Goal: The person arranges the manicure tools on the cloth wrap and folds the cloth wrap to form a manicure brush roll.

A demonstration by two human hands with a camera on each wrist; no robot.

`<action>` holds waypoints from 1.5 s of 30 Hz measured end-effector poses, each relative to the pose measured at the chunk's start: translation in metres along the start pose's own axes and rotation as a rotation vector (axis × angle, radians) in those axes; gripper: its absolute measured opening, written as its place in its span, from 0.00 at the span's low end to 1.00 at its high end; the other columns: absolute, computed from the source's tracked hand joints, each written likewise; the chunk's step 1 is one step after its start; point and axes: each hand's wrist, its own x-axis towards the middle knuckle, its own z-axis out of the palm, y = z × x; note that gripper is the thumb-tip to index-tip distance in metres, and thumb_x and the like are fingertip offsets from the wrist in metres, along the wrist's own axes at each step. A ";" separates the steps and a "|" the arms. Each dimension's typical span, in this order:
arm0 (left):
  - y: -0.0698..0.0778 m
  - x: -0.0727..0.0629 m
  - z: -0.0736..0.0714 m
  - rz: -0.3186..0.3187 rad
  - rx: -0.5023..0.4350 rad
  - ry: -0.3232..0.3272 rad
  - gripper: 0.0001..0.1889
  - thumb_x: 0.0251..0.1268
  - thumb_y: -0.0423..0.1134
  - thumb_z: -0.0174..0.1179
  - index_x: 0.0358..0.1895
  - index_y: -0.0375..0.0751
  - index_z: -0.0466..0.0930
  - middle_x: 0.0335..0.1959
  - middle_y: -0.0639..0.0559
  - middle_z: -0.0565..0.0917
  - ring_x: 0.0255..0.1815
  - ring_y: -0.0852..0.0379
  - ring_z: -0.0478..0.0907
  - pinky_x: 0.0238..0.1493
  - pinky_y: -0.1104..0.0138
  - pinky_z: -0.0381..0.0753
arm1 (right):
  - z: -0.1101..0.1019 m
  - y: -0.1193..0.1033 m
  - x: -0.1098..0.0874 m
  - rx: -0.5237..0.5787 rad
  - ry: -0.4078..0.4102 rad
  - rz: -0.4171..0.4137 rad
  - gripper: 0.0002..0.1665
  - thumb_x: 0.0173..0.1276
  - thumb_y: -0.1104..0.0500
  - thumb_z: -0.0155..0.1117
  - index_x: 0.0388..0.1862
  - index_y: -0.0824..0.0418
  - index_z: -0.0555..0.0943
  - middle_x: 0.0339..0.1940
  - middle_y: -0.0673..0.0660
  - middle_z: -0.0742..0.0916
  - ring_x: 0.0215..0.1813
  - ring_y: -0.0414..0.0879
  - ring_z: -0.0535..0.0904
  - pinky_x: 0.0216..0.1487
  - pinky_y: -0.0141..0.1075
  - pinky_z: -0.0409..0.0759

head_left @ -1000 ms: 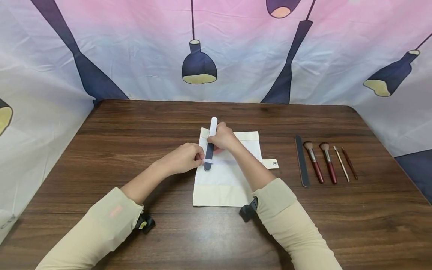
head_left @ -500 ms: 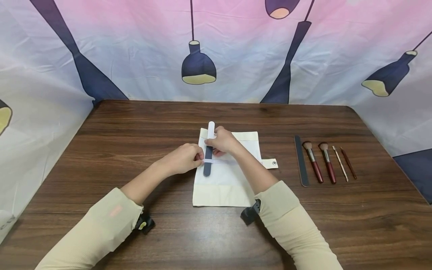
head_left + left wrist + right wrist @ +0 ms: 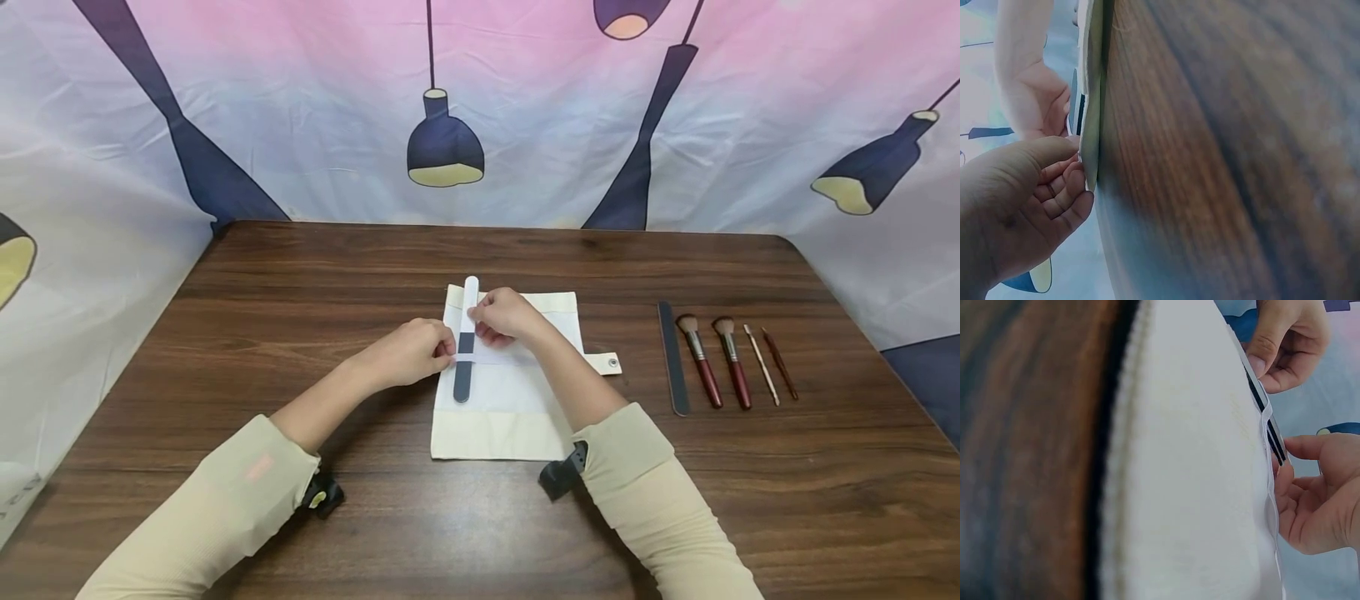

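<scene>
A cream-and-white cloth roll [image 3: 517, 433] lies spread out mid-table. A nail file [image 3: 462, 385], white at its far end and dark grey at its near end, lies along the roll's left side. It passes under a thin white elastic band [image 3: 487, 359], which crosses the roll. At the roll's left edge my left hand [image 3: 414, 351] pinches the band's end between thumb and finger. My right hand [image 3: 510, 317] pinches the file's white part, thumb at its right edge. In the right wrist view, the file [image 3: 1277, 447] sits between the right thumb and finger.
On the right lie a dark nail file [image 3: 672, 358], two red-handled makeup brushes [image 3: 699, 360], a thin pale stick tool [image 3: 762, 365] and a thin brown one [image 3: 780, 363]. A snap strap [image 3: 602, 363] sticks out from the roll. A printed curtain [image 3: 330, 125] hangs behind the table.
The nail file has slid toward me under the elastic band. My right hand has followed and shifted slightly right, uncovering more of the white part. My left hand stays at the edge.
</scene>
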 end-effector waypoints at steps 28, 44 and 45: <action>-0.001 0.001 0.002 0.010 0.032 -0.005 0.02 0.58 0.31 0.61 0.31 0.36 0.79 0.24 0.54 0.74 0.25 0.61 0.69 0.28 0.69 0.70 | -0.015 -0.009 -0.021 -0.433 -0.012 -0.065 0.20 0.69 0.47 0.53 0.29 0.63 0.77 0.18 0.54 0.78 0.18 0.41 0.71 0.22 0.31 0.70; 0.000 0.000 0.001 -0.026 0.025 -0.032 0.02 0.60 0.33 0.60 0.32 0.37 0.79 0.25 0.54 0.74 0.26 0.60 0.69 0.29 0.69 0.70 | -0.139 0.058 -0.109 -0.604 0.176 -0.016 0.30 0.69 0.43 0.50 0.53 0.68 0.74 0.42 0.65 0.81 0.42 0.57 0.76 0.37 0.48 0.71; 0.000 0.000 0.001 -0.030 0.022 -0.034 0.02 0.60 0.33 0.60 0.32 0.38 0.79 0.25 0.54 0.74 0.26 0.60 0.69 0.29 0.69 0.70 | -0.144 0.064 -0.111 -0.619 0.185 -0.004 0.31 0.69 0.43 0.50 0.53 0.70 0.73 0.43 0.66 0.81 0.42 0.59 0.76 0.37 0.50 0.71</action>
